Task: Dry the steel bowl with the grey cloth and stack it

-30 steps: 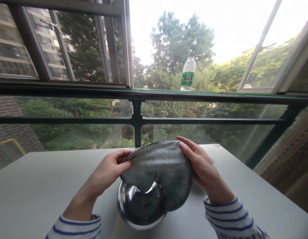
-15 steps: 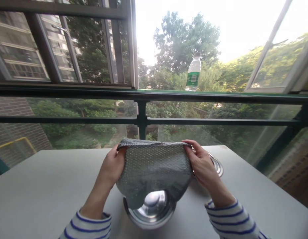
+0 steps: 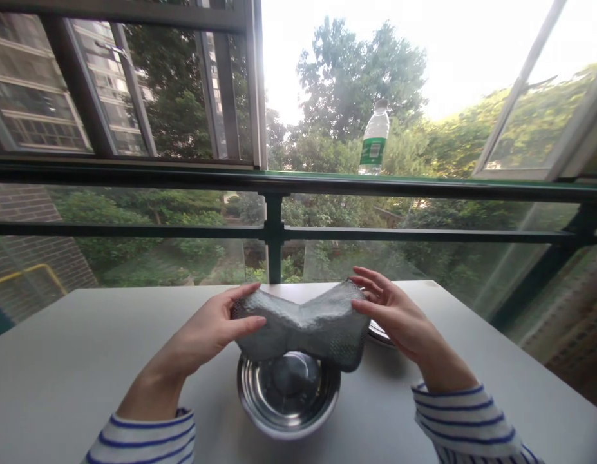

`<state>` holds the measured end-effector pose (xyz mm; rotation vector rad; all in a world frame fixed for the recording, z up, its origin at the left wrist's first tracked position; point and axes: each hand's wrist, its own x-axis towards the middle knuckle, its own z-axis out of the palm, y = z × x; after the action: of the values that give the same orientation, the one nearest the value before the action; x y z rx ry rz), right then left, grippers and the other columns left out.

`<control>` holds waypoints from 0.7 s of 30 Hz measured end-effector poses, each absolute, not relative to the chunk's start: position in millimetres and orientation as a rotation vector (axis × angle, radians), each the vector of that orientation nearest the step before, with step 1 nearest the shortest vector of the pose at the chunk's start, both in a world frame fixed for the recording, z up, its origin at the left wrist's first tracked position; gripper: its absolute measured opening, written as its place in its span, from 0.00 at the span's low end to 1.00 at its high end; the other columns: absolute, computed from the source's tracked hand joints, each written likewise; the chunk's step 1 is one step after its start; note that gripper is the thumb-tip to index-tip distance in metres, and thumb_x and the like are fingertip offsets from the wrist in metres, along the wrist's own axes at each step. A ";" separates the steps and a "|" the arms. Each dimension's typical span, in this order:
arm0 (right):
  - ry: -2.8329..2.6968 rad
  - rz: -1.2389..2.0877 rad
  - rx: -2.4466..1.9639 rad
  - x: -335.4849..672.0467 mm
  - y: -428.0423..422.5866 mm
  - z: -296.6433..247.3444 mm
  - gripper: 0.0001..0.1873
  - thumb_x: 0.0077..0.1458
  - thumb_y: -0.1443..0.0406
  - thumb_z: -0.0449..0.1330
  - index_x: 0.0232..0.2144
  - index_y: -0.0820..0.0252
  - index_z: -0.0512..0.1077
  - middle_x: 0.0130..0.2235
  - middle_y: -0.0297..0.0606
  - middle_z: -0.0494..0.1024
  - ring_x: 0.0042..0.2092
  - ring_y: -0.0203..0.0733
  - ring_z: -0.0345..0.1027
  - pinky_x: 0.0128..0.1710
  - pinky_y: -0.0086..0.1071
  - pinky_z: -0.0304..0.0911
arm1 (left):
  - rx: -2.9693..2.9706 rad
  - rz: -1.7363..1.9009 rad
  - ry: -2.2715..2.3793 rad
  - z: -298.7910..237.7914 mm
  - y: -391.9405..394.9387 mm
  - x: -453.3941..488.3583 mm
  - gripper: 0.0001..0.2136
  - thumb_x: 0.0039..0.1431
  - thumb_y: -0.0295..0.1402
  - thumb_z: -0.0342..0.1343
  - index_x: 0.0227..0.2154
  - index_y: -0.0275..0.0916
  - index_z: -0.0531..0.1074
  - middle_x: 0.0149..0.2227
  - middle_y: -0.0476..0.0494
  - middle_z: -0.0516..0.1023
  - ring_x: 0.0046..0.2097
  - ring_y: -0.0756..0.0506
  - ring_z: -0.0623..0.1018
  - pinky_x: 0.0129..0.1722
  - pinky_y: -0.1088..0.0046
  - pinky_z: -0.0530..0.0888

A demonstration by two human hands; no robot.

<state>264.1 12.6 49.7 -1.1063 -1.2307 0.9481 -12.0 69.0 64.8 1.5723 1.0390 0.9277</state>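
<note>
Person at a white table [image 3: 85,348] in front of an open window, both hands up over a steel bowl [image 3: 288,399]. Grey mesh cloth [image 3: 301,328] is between the hands, stretched sideways and pinched in at the middle, so it looks a bit like a bow tie. Its textured side faces up. It sits right above the bowl, its lower edge overlapping the far rim in this view; can't tell if it actually touches.

Hands are apart, one at each end of the cloth. Left hand [image 3: 211,332]: fingers lie across the cloth's left end, fingertips [image 3: 252,322] pointing right. Right hand [image 3: 395,316]: fingers spread, fingertips [image 3: 359,306] on the cloth's right end. Neither hand looks tightly clamped, but can't tell how firm the hold is.

Bowl is on the table, mouth up, near the person and below the cloth. Steel dish edge [image 3: 379,333] shows just past the right hand, mostly hidden behind it and the cloth. Striped sleeves, white with blue bands, on both arms: left [image 3: 143,441], right [image 3: 465,419].

Past the table: dark railing [image 3: 274,238] with glass panels. Plastic water bottle [image 3: 374,138] with a green label stands upright on the top rail ledge. Open window frames, trees [image 3: 360,77] and an apartment block [image 3: 28,84] beyond.
</note>
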 end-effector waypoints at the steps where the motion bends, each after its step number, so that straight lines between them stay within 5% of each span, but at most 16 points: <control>1: -1.292 0.963 -1.112 265.4 10.7 50.3 0.31 0.42 0.63 0.65 0.50 0.54 0.64 0.50 0.41 0.67 0.45 0.41 0.65 0.41 0.32 0.63 | 1.664 0.926 1.084 63.8 69.8 -13.5 0.27 0.39 0.34 0.63 0.47 0.39 0.70 0.50 0.39 0.70 0.49 0.40 0.70 0.44 0.69 0.68; 7: -1.727 0.638 -1.314 269.5 5.7 51.6 0.13 0.46 0.66 0.60 0.38 0.55 0.75 0.46 0.39 0.71 0.49 0.46 0.63 0.44 0.35 0.61 | 1.915 1.050 1.339 64.7 74.0 -16.9 0.08 0.42 0.36 0.58 0.26 0.41 0.79 0.40 0.41 0.73 0.45 0.40 0.71 0.47 0.68 0.65; 10: -1.763 0.430 -1.430 270.8 9.0 51.1 0.09 0.50 0.65 0.57 0.33 0.56 0.75 0.39 0.39 0.75 0.42 0.46 0.67 0.44 0.37 0.60 | 1.896 1.032 1.324 68.9 72.7 -17.6 0.10 0.43 0.41 0.57 0.18 0.40 0.77 0.41 0.41 0.72 0.44 0.40 0.71 0.42 0.72 0.67; 13: -1.740 0.401 -1.478 271.8 13.3 50.1 0.09 0.52 0.62 0.54 0.33 0.56 0.73 0.33 0.36 0.76 0.37 0.44 0.68 0.37 0.35 0.60 | 1.787 1.025 1.252 71.4 69.7 -17.3 0.12 0.42 0.44 0.58 0.18 0.39 0.76 0.39 0.41 0.75 0.41 0.41 0.72 0.35 0.75 0.68; 17: -1.618 0.431 -1.466 268.5 17.2 48.3 0.11 0.53 0.60 0.53 0.34 0.57 0.73 0.30 0.36 0.75 0.36 0.43 0.68 0.35 0.33 0.60 | 1.613 0.968 1.202 66.1 69.1 -11.3 0.15 0.44 0.46 0.57 0.21 0.37 0.75 0.23 0.46 0.75 0.27 0.45 0.72 0.25 0.75 0.66; 21: -1.525 0.440 -1.462 250.8 14.5 49.0 0.11 0.53 0.60 0.53 0.33 0.59 0.71 0.27 0.36 0.74 0.33 0.42 0.68 0.32 0.32 0.61 | 1.550 1.030 1.151 55.4 70.7 4.7 0.16 0.48 0.46 0.54 0.23 0.36 0.75 0.22 0.47 0.74 0.28 0.47 0.72 0.27 0.76 0.66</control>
<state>250.8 14.5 49.0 -1.4623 -1.5246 0.4396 4.7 70.7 55.4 1.5500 1.1513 1.0301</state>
